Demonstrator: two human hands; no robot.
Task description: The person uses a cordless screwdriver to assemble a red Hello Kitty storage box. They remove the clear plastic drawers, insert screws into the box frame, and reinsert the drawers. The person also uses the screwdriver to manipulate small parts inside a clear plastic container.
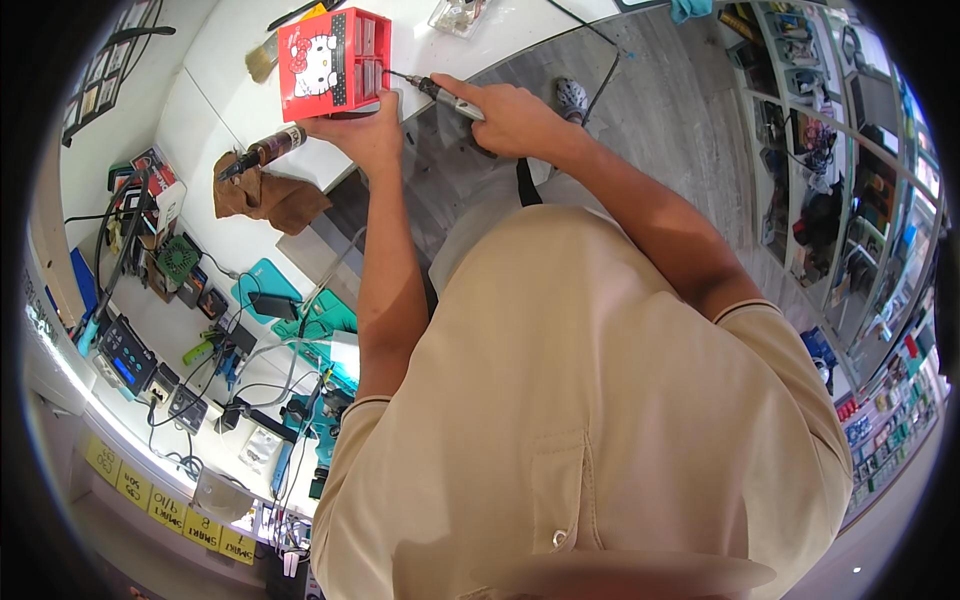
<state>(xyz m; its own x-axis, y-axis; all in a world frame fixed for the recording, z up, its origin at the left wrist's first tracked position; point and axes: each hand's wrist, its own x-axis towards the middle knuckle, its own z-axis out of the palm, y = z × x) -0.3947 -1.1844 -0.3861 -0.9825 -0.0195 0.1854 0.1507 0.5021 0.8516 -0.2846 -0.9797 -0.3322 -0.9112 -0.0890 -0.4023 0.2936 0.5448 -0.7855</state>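
My left hand (pixel 372 138) supports a small red box (pixel 368 58) from below, its thumb up along the right side. The box has a white cartoon cat on one face and small drawer-like compartments on the other. In my right hand (pixel 515 118) is a slim grey hand tool (pixel 455 102) with a thin dark bit, my index finger stretched along it. The bit's tip is at the box's right side; whether it touches, I cannot tell. Beside my left hand a brown bottle (pixel 280 146) with a black nozzle lies on a brown cloth (pixel 270 198).
A brush (pixel 264 58) lies behind the box on the white table (pixel 215 82). A clear tray (pixel 458 16) of small parts sits at the far edge. Cables, a black device (pixel 125 355) and teal mats (pixel 268 285) crowd the bench at left. Shelves (pixel 800 150) stand at right.
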